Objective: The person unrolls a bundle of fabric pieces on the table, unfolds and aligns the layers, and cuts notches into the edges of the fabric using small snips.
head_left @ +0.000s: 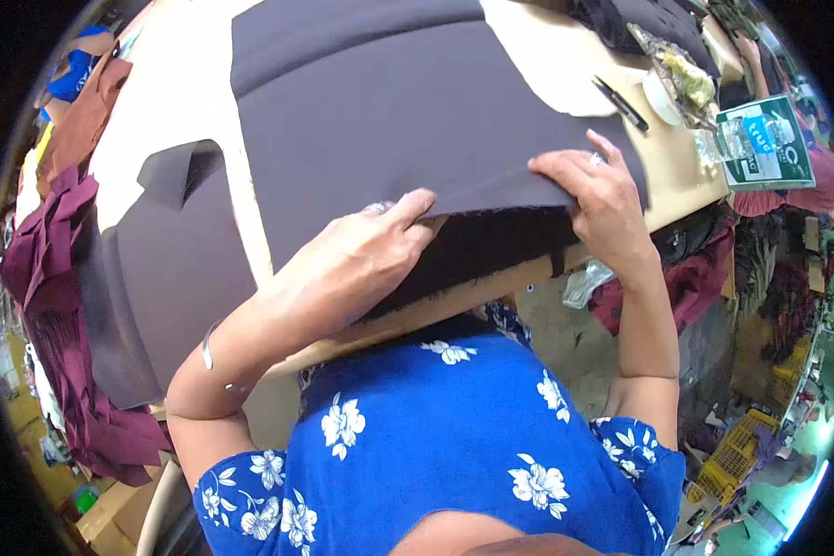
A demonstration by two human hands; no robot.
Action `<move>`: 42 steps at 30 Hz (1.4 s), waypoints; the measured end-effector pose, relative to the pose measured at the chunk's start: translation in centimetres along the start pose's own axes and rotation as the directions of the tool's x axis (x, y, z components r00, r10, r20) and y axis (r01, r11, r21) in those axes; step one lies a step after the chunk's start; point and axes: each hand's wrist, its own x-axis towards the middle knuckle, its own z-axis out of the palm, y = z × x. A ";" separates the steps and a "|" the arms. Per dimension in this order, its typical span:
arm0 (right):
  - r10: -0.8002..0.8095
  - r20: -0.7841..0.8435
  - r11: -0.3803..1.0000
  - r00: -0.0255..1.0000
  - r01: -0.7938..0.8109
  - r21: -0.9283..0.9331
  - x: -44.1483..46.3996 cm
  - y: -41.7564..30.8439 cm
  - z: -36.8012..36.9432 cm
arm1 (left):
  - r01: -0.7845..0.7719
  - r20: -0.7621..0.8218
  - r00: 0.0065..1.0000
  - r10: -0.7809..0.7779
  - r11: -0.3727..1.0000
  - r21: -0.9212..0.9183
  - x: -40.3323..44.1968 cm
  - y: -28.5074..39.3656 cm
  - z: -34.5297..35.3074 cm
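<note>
A large dark grey fabric panel [389, 120] lies on the pale tabletop, with a curved fold across its far part. My left hand [371, 246] pinches the panel's near edge between thumb and fingers. Farther along the same edge, my right hand [602, 195] grips the cloth near its right corner, some of its fingers raised. Between the hands the edge is lifted, and a darker layer of cloth [491, 241] shows beneath it. To the left lies another dark grey cut piece [176, 269] with a folded tip.
A black pen [621, 104] lies right of the panel. Beyond it are a plastic bag with food [688, 82], a clear bottle [727, 144] and a green-and-white box [792, 171]. Maroon cloth [60, 287] hangs over the left edge. Yellow crates [734, 456] stand on the floor.
</note>
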 end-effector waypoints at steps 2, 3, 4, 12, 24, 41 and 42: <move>0.006 0.031 1.000 1.000 -0.006 -0.017 -0.5 0.3 -0.6 | 0.015 0.068 0.998 -0.008 0.995 -0.101 -0.4 0.5 -1.4; 0.004 0.049 1.000 0.999 -0.004 0.011 -0.8 0.1 -1.2 | -0.018 0.064 0.997 0.030 0.983 -0.183 -0.8 0.4 -1.1; 0.003 0.070 0.999 0.998 -0.005 0.042 -1.2 -0.2 -2.2 | -0.043 0.149 0.985 0.085 0.962 -0.270 -1.3 0.9 -1.8; -0.125 0.179 0.954 0.976 0.068 0.293 -0.2 -2.6 -7.3 | -0.064 0.346 0.876 0.337 0.791 -0.608 -2.9 2.9 -7.0; 0.140 -0.441 0.990 0.887 -0.112 0.090 6.3 2.1 -0.5 | 0.257 -0.074 0.961 -0.268 0.957 -0.133 0.8 -11.5 -6.3; 0.603 0.062 0.486 0.795 -0.428 0.762 2.9 -2.0 3.6 | 0.286 0.008 0.957 -0.290 0.938 -0.195 1.2 -13.7 -6.4; 0.606 0.093 0.469 0.790 -0.450 0.760 3.0 -1.9 3.6 | 0.301 0.017 0.953 -0.304 0.932 -0.201 1.2 -13.7 -6.4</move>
